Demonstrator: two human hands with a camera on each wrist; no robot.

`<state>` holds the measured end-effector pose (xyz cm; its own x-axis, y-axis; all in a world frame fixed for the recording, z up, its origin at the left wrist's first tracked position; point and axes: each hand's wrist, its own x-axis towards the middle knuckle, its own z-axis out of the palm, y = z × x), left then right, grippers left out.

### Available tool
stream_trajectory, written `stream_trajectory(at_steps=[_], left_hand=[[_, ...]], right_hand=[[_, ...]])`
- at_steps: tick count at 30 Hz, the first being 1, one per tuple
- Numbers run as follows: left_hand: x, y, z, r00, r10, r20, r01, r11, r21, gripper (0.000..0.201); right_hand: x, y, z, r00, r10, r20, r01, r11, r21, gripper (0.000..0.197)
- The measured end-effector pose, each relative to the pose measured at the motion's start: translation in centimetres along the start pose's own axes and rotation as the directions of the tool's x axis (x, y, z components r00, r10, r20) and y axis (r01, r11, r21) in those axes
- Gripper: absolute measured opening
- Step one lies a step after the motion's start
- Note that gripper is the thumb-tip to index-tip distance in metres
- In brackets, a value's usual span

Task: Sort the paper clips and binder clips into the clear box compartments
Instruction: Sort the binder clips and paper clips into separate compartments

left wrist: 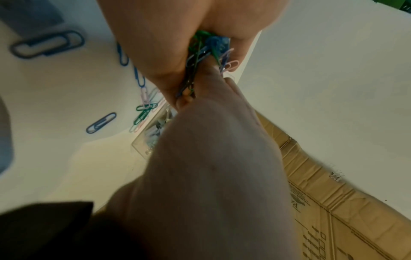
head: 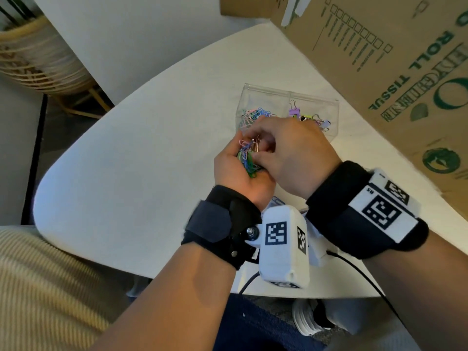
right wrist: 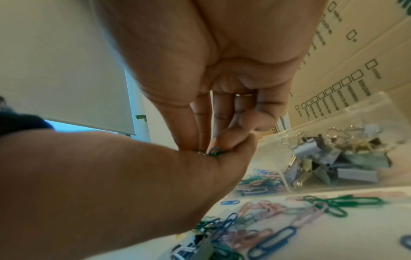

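Many light, slippery coloured wire paper clips (head: 247,155) tangle in the cupped left hand (head: 238,171); right hand (head: 291,150) fingertips pinch some free.

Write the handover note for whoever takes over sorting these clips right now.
Left hand grips a bunch of paper clips; right hand pinches into that bunch.
Clear box: left compartment holds paper clips, right compartment holds binder clips.
Left: loose paper clips lie on the table in front of the box, plus at least one binder clip.
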<state>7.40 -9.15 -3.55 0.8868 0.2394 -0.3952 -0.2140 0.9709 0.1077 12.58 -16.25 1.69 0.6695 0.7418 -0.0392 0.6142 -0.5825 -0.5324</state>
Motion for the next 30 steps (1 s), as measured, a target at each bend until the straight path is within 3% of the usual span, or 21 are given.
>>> stream_trajectory(at_steps=[4, 10, 15, 22, 25, 30], left_hand=[[-0.1, 0.3, 0.1, 1.000, -0.018, -0.016, 0.018, 1.000, -0.003, 0.031], [0.8, 1.0, 0.8, 0.999, 0.006, -0.049, -0.005, 1.000, 0.020, 0.039], [1.3, 0.4, 1.7, 0.997, 0.029, -0.074, -0.025, 0.998, 0.062, 0.036], [1.5, 0.2, 2.2, 0.998, 0.042, -0.043, -0.040, 0.998, 0.041, 0.041], [1.4, 0.6, 1.9, 1.000, 0.022, -0.014, -0.022, 1.000, 0.018, 0.044], [1.3, 0.6, 1.2, 1.000, 0.002, 0.000, -0.002, 1.000, -0.009, 0.042]], right_hand=[[0.2, 0.0, 0.2, 1.000, -0.011, -0.008, 0.012, 0.990, 0.143, 0.028], [0.6, 0.9, 0.2, 0.988, 0.065, -0.137, -0.006, 0.921, 0.390, 0.008], [1.2, 1.6, -0.4, 0.983, 0.143, -0.113, -0.061, 0.841, 0.537, 0.020], [0.7, 1.4, -1.6, 0.973, 0.153, -0.173, 0.016, 0.703, 0.711, 0.010], [1.0, 2.6, -3.2, 0.926, 0.301, -0.228, -0.028, 0.655, 0.755, 0.004], [1.2, 5.5, -5.4, 0.828, 0.447, -0.339, -0.149, 0.757, 0.636, 0.013]])
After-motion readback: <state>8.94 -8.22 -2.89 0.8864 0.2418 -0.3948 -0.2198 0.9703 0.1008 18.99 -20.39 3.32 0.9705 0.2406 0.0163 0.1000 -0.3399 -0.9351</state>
